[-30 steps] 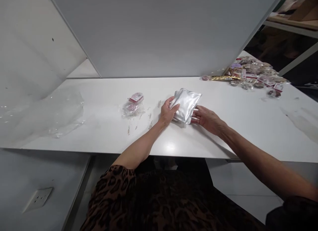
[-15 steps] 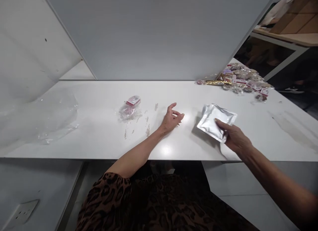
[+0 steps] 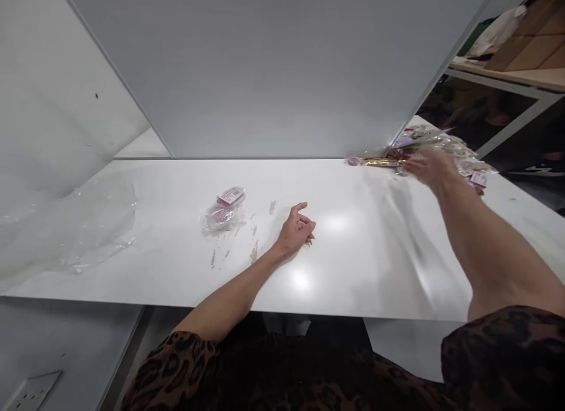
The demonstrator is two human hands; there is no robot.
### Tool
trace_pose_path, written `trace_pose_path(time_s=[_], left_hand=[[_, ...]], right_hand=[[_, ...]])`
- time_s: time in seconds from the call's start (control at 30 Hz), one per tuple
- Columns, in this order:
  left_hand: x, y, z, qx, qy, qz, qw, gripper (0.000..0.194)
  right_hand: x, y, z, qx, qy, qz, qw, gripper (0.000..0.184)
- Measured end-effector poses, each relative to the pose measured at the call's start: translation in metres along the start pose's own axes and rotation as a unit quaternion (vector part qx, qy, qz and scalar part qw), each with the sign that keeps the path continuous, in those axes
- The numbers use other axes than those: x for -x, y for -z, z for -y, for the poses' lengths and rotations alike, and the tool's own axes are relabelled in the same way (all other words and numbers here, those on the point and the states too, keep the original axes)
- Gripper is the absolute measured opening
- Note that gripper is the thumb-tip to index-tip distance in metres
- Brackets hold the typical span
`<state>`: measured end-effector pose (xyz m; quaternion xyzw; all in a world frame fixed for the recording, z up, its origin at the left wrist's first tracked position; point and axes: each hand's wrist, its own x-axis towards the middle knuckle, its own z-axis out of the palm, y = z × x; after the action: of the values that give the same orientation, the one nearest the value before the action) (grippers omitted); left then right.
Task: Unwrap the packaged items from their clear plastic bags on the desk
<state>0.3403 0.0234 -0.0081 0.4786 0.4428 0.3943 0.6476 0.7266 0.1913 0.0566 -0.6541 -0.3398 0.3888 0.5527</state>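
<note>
My left hand rests on the white table, its fingers loosely bent and apart, with nothing in them. My right hand reaches to the far right, over a pile of small clear-wrapped packets. Motion smears its fingers, so their grip is unclear. A thin pale, silvery edge shows just beyond this hand; I cannot make out whether it is held. Beside the hand, at the foot of the upright panel, lies a narrow gold-wrapped item.
Two clear-wrapped packets with pink labels lie left of my left hand. A large clear plastic sheet or bag spreads over the table's left end. A tall grey panel stands behind. Cardboard boxes sit on another table.
My right hand has moved from the near right, where it held silver pouches, up to the pile. The pouches no longer show plainly. My left hand has stayed nearly still; the view has tilted slightly.
</note>
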Motion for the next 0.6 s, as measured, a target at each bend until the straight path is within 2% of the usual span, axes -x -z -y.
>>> trace_pose_path(time_s=[0.07, 0.1, 0.17, 0.23, 0.33, 0.4, 0.5, 0.6], left_hand=[[-0.002, 0.0, 0.004, -0.009, 0.001, 0.007, 1.0, 0.058], [-0.004, -0.001, 0.006, -0.016, -0.001, 0.01, 1.0, 0.06], [-0.006, -0.002, 0.01, -0.03, -0.005, 0.015, 0.999, 0.062], [-0.009, -0.004, 0.014, -0.038, -0.004, 0.021, 0.999, 0.063], [-0.012, -0.007, 0.016, -0.038, -0.016, 0.03, 0.999, 0.061], [-0.014, -0.007, 0.016, -0.052, -0.048, 0.016, 0.997, 0.053], [-0.016, -0.002, 0.014, -0.109, -0.123, -0.04, 0.985, 0.038], [-0.014, 0.011, 0.008, -0.193, -0.203, -0.112, 0.954, 0.032]], right_hand=[[0.029, -0.017, -0.027, 0.004, -0.049, -0.013, 0.999, 0.026], [0.048, -0.023, -0.04, 0.004, -0.066, -0.001, 0.998, 0.022], [0.089, -0.033, -0.062, 0.009, -0.09, 0.04, 0.995, 0.018], [0.125, -0.039, -0.074, 0.014, -0.103, 0.09, 0.991, 0.016], [0.161, -0.052, -0.076, 0.02, -0.102, 0.149, 0.983, 0.017], [0.176, -0.068, -0.072, 0.021, -0.095, 0.183, 0.978, 0.018], [0.196, -0.103, -0.065, 0.004, -0.084, 0.244, 0.966, 0.018], [0.219, -0.145, -0.058, -0.037, -0.076, 0.282, 0.956, 0.013]])
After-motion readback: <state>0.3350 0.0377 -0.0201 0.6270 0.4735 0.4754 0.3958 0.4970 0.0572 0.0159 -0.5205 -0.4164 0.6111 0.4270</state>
